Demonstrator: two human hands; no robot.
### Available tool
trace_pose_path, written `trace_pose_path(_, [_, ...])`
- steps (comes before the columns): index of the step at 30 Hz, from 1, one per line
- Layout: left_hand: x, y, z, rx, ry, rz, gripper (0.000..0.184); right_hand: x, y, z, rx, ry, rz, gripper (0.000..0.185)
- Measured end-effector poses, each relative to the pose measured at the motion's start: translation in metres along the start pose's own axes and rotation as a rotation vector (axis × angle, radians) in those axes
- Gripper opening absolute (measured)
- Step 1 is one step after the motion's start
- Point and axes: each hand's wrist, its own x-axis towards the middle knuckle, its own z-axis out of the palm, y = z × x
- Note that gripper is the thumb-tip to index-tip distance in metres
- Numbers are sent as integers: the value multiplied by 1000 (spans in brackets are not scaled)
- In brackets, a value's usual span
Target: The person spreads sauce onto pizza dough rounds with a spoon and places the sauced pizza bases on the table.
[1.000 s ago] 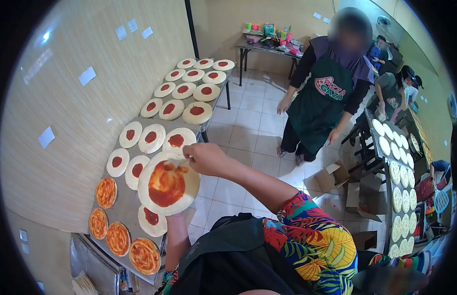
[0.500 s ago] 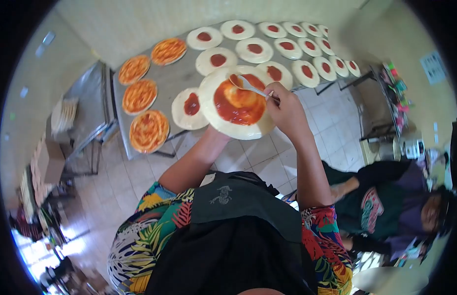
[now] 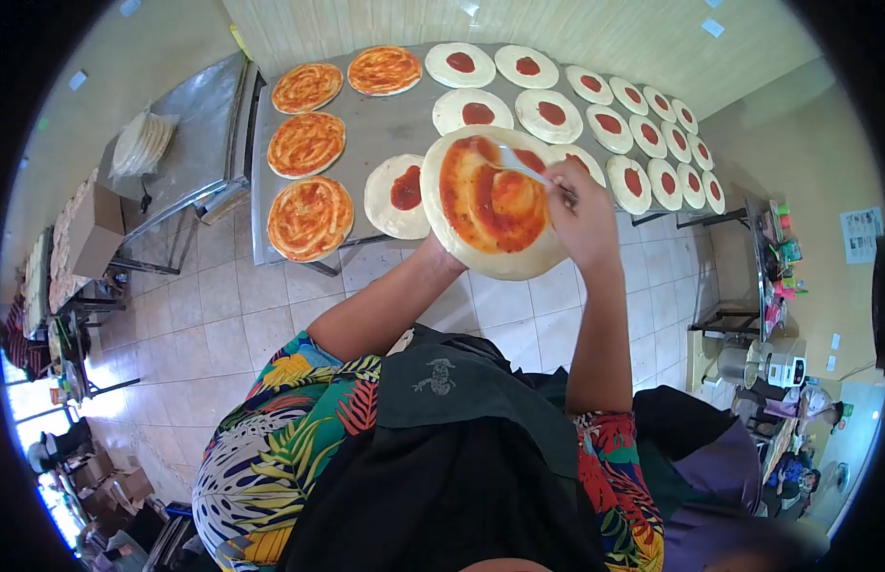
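My left hand [image 3: 444,255] supports a round pizza base [image 3: 436,205] from below, above the table's front edge; its fingers are mostly hidden under the dough. Red tomato sauce [image 3: 495,214] covers the middle of this base in a swirl, leaving a pale rim. A light-coloured spoon [image 3: 523,167] is gripped in my closed right hand [image 3: 583,214], its bowl resting in the sauce near the far side. Just left of the held base lies another base [image 3: 390,205] with a single blob of sauce.
The metal table [image 3: 366,133] carries several fully sauced bases [image 3: 309,219] at the left and several with central sauce blobs [image 3: 552,114] at the right. A side table [image 3: 199,114] holds stacked bases [image 3: 145,143]. Another person [image 3: 709,467] stands close at my right.
The view has shifted, so the table sits further right. The spoon has moved through the sauce, which now spreads wider over the held base. The person at right is nearer to me.
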Motion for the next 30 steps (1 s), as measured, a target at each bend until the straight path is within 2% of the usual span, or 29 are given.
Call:
trace_pose_path(1, [-1, 2, 2, -29, -2, -1, 51, -4, 2, -10, 0, -6, -5, 10])
trace_pose_path(3, [-2, 15, 2, -31, -7, 23, 48, -14, 2, -28, -108, -134, 213, 11])
trace_pose_path(4, [-1, 20, -1, -16, -24, 23, 50, -14, -2, -25, -113, -143, 203, 11])
trace_pose_path(6, [0, 27, 8, 134, -41, 63, 50, -15, -15, -12, 141, -203, 110, 12])
trace_pose_path(7, [1, 26, 18, 136, -52, 57, 50, -7, -20, 0, 135, -194, 104, 12])
trace_pose_path(9, [4, 28, 35, 369, 30, 227, 43, 24, -27, 26, 73, -96, 21, 12])
trace_pose_path(10, [5, 32, 41, 240, 7, 140, 41, 39, -27, 32, 69, -33, 0, 12])
trace_pose_path(13, [8, 53, 30, 261, -13, 151, 42, 59, -18, 31, -104, 46, 51, 14])
trace_pose_path(15, [9, 75, 25, 248, -54, 192, 43, 51, -14, 31, -54, 29, 31, 10])
trace_pose_path(17, [10, 93, 22, 234, -14, 170, 44, 46, -17, 33, 159, -87, 111, 10])
trace_pose_path(19, [4, 105, 32, 273, -24, 175, 44, 55, -36, 61, 234, -139, 124, 10])
trace_pose_path(21, [4, 115, 50, 230, -33, 159, 45, 79, -61, 86, 277, -60, 8, 10])
trace_pose_path(23, [8, 130, 52, 215, -24, 154, 46, 96, -56, 98, 318, -7, -9, 11])
trace_pose_path(25, [5, 144, 59, 200, -75, 120, 48, 103, -44, 90, 229, 84, -20, 6])
trace_pose_path(27, [5, 162, 57, 189, -95, 152, 49, 92, -22, 83, 141, 33, 40, 6])
trace_pose_path(29, [2, 181, 52, 141, -152, 128, 48, 83, -37, 86, 282, -117, 172, 5])
trace_pose_path(30, [0, 184, 55, 146, -143, 124, 48, 87, -40, 96, 292, -113, 177, 5])
